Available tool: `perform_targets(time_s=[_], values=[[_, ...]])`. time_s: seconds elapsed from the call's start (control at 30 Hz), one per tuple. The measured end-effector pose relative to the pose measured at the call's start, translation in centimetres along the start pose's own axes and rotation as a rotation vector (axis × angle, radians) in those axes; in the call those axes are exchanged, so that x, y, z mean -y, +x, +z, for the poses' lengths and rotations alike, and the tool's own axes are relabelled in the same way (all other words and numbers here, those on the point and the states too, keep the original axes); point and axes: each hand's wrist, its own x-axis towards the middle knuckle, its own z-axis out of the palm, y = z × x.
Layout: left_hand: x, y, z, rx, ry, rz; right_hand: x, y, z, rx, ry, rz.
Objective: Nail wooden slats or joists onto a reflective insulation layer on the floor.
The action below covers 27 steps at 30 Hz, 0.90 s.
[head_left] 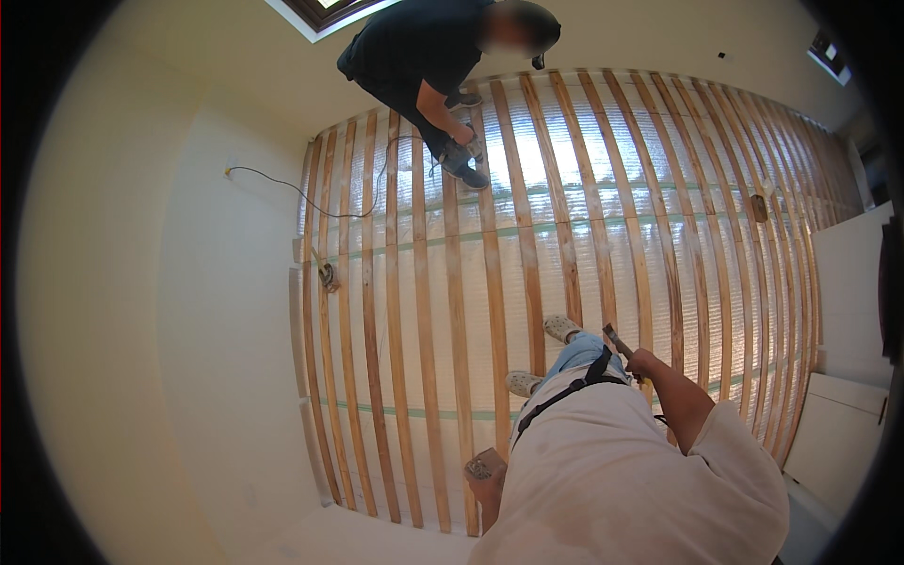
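Observation:
My right hand [642,363], at my right side, is closed round the handle of a hammer [614,337], its head pointing away from me. Low at my left side, my left hand [487,488] grips a small open box of nails [483,463]; the contents are small and grey, so their exact kind is hard to make out. Beneath me run long wooden battens [496,311], laid in parallel rows over silvery foil sheeting [546,264]. My feet, in light clogs [562,327], stand among these battens.
At the far side another person [424,56] in dark clothes bends over, holding a tool [474,146] near a batten. A black cord [325,213] runs from there to the left wall's outlet. A coiled item [328,276] lies at left; a white cabinet [833,438] stands right.

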Motion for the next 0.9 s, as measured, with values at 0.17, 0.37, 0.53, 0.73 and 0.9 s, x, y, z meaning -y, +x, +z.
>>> perform_targets(time_s=[0.17,0.37,0.53,0.73,0.9], values=[[1.9,0.2,0.6,0.004,-0.052,-0.005,0.0,-0.2,-0.1,0.006,-0.01,0.002],[0.0,-1.1,-0.1,0.021,0.039,0.011,-1.0,0.4,0.3,-0.012,0.024,-0.025],[1.2,0.0,-0.1,0.042,0.058,0.011,-0.4,-0.2,0.2,0.02,-0.027,-0.018],[0.7,-0.4,-0.2,0.033,-0.019,0.015,-0.6,-0.1,0.4,-0.005,0.006,-0.029],[0.3,-0.7,-0.3,0.014,0.031,-0.008,-1.1,0.6,0.5,-0.002,-0.022,-0.027]])
